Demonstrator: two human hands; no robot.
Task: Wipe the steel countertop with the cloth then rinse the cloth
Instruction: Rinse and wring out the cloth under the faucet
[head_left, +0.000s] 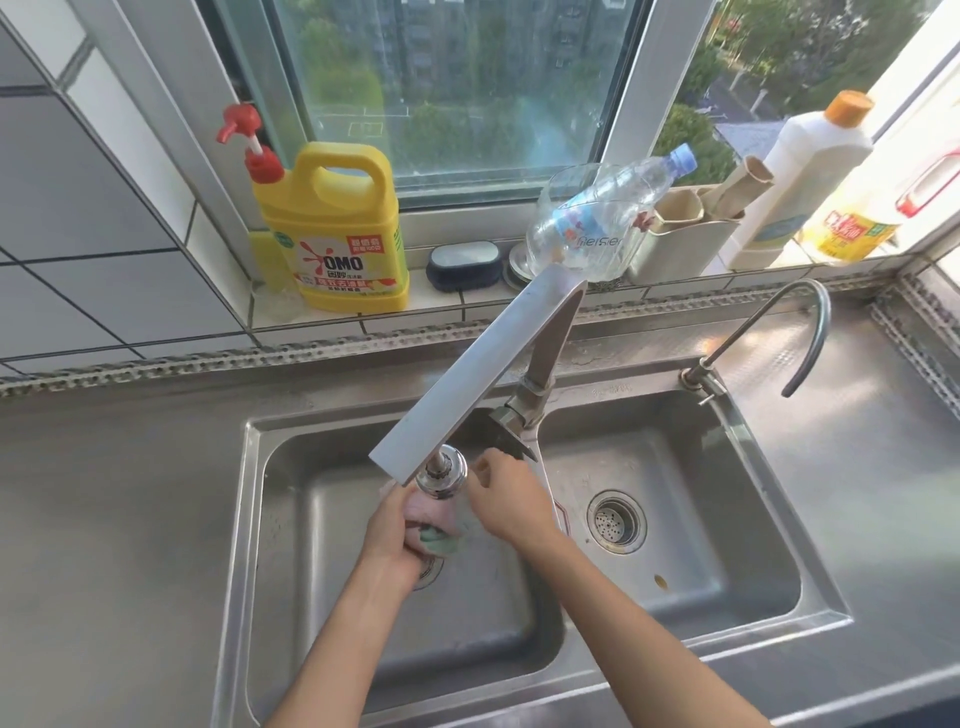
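Observation:
A bunched pink and green cloth (434, 522) is held over the left sink basin (291, 499), right under the faucet head (442, 470). My left hand (392, 538) grips the cloth from the left. My right hand (501, 501) is at the cloth's right side with its fingers curled toward it; whether it holds the cloth is hidden by the faucet head. The flat steel spout (478, 379) reaches diagonally over the basin. The steel countertop (114, 493) surrounds the double sink.
The right basin (727, 519) has a drain strainer (616, 521). A thin curved tap (789, 332) stands at the back right. On the window sill stand a yellow detergent jug (337, 228), a dark brush (465, 266), a cut plastic bottle (597, 223), a white bottle (800, 176) and an oil bottle (878, 208).

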